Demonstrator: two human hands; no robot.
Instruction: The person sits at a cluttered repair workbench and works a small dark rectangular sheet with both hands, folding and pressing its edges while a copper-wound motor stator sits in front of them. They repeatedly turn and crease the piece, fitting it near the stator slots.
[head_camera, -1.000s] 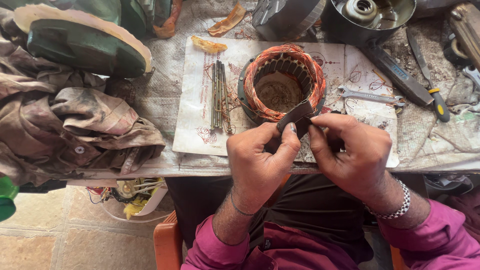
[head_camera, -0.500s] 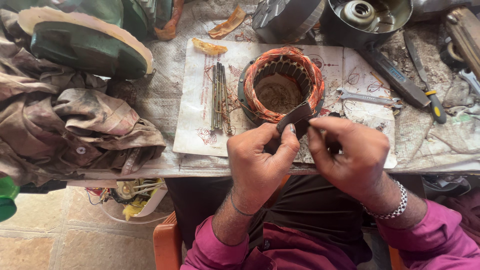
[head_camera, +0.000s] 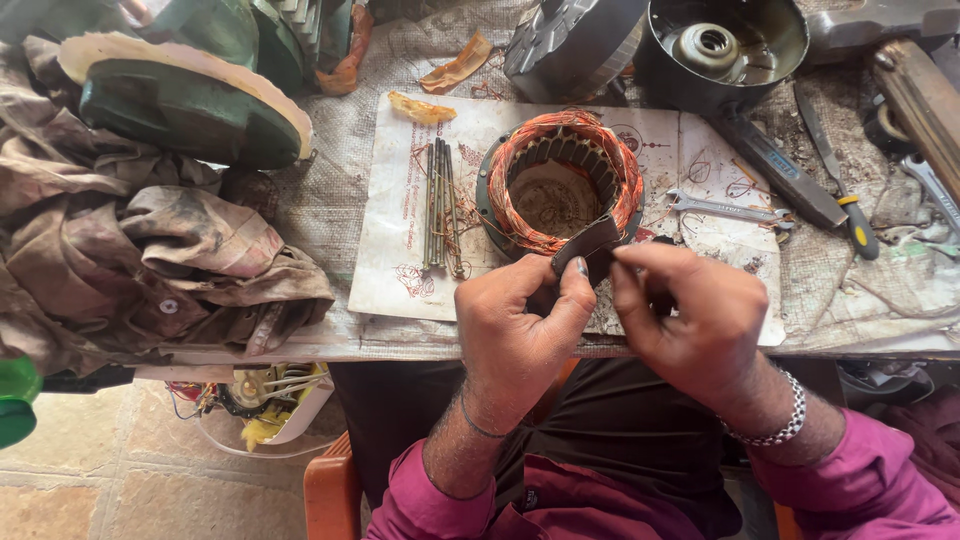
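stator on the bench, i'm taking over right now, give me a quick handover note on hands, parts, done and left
Left hand: thumb and fingers pinch a dark strip at the stator's near rim.
Right hand: fingertips beside the same strip, touching or nearly so.
Stator: on the printed paper sheet, copper windings in place around the core.
Nearby: bundle of thin rods to its left, small spanner to its right.
Done: coils sit in the slots.
Left: the strip is not yet seated; it is only held at the edge.

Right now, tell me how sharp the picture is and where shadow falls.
Head view: daylight is even and sharp on the copper coil and both hands; the floor and lap below the table edge sit in shadow; corners bend slightly.
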